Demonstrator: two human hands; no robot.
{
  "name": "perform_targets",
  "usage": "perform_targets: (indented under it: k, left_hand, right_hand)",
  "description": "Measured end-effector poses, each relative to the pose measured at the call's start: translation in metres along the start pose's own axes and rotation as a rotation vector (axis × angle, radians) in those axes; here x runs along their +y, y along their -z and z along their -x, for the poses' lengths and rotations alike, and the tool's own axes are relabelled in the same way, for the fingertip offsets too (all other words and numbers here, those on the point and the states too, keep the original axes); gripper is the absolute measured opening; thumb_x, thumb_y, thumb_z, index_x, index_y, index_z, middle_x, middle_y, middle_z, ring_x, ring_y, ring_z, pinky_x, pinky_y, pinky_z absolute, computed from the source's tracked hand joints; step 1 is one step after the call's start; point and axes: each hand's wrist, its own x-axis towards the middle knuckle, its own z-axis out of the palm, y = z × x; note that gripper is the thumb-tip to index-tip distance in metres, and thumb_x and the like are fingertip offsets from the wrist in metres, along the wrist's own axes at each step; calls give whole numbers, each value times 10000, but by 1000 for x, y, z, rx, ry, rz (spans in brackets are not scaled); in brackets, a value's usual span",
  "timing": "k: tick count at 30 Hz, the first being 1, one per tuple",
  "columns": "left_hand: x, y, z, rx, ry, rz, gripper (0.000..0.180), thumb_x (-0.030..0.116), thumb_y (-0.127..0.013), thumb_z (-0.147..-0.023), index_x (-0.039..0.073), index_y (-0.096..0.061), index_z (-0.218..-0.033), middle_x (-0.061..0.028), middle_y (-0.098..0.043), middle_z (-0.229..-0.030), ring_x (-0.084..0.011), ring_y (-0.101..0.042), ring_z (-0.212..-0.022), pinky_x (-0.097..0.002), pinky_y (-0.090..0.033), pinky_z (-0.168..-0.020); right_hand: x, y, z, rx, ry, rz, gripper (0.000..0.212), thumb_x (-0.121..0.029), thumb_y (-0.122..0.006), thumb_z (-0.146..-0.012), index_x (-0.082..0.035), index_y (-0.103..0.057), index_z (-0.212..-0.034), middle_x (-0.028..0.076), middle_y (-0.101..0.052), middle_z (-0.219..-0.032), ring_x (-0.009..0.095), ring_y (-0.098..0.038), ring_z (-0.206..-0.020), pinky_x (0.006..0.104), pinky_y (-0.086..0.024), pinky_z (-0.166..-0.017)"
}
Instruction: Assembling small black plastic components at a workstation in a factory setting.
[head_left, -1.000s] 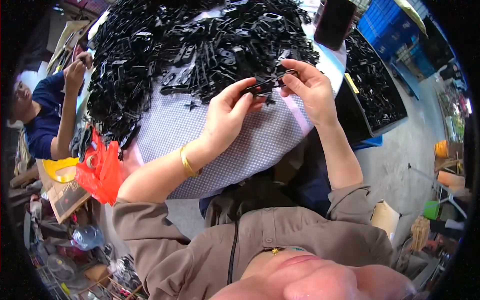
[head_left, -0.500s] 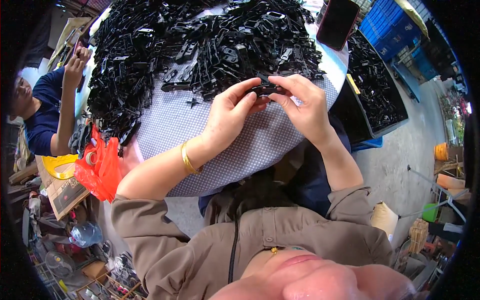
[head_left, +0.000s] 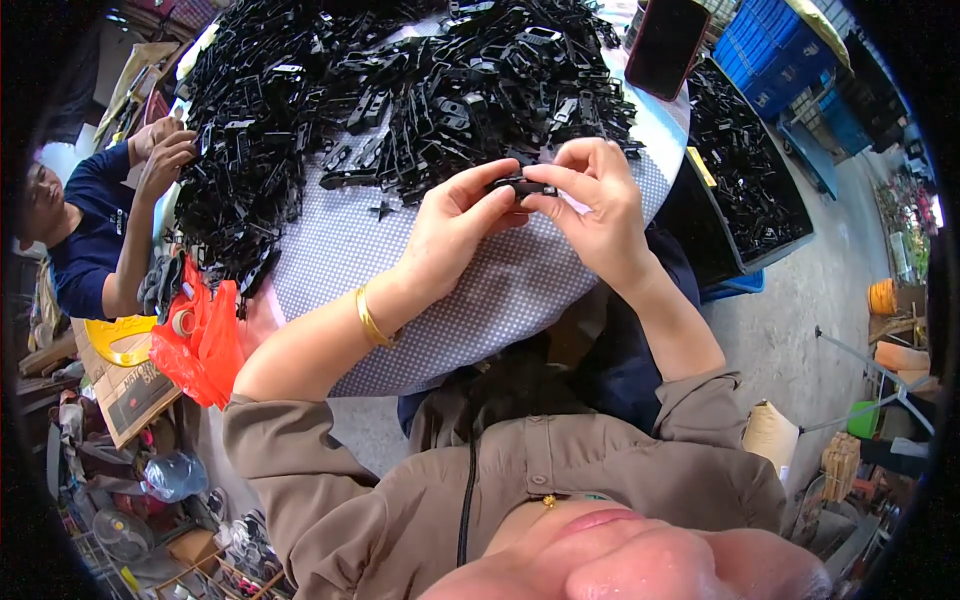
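Note:
Both my hands meet over the near part of the table, around a small black plastic part [head_left: 522, 187]. My left hand [head_left: 462, 215] pinches its left end between thumb and fingers. The thumb and index finger of my right hand [head_left: 598, 210] grip the right end, with the other fingers curled above. Fingertips cover much of the part, so its exact kind is hidden. Just beyond my hands lies a large heap of similar black plastic parts [head_left: 450, 110]. One small loose piece [head_left: 380, 209] rests on the dotted tablecloth [head_left: 340, 260], left of my hands.
A phone [head_left: 668, 48] stands at the table's right edge. Beyond it are a black bin of parts [head_left: 745, 160] and blue crates [head_left: 770, 50]. A red plastic bag [head_left: 205, 340] hangs at the left edge. Further left, a co-worker [head_left: 95, 225] sits with both hands raised beside the heap.
My right hand has shifted slightly left and its upper fingers have curled; the part stays between both hands. The co-worker's hands have come lower and closer to the heap.

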Motion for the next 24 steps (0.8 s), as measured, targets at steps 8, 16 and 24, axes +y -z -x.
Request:
perform_targets:
  k: [8,16,24]
  left_hand:
    - [5,-3,-6,-6,21,-7,386,101,-542,-867,-24,-448,-1219,-91,-580,-997,-132,-588,-845,-248,-502,-774]
    - [6,6,-7,-83,66,1,359,72,-478,-891,16,-434,-1243,-85,-561,-1086,-155,-602,-868,-266,-511,-762]
    - [-1,10,-19,-215,-12,112,343,83,-460,-904,44,-440,-1244,-56,-576,-1024,-117,-563,-652,-232,-493,-611]
  right_hand:
    - [11,-3,-4,68,207,-62,291,-56,-732,-585,-73,-665,-868,92,-591,-1021,263,-530,-957,357,-428,-817]
    - [13,-10,1,126,295,-84,301,-201,-718,-645,-106,-642,-920,69,-580,-1047,249,-536,-953,376,-405,-839]
    - [-3,-2,-1,76,-63,-528,235,-120,-655,-757,-28,-634,-972,82,-651,-874,176,-605,-762,289,-481,-703]
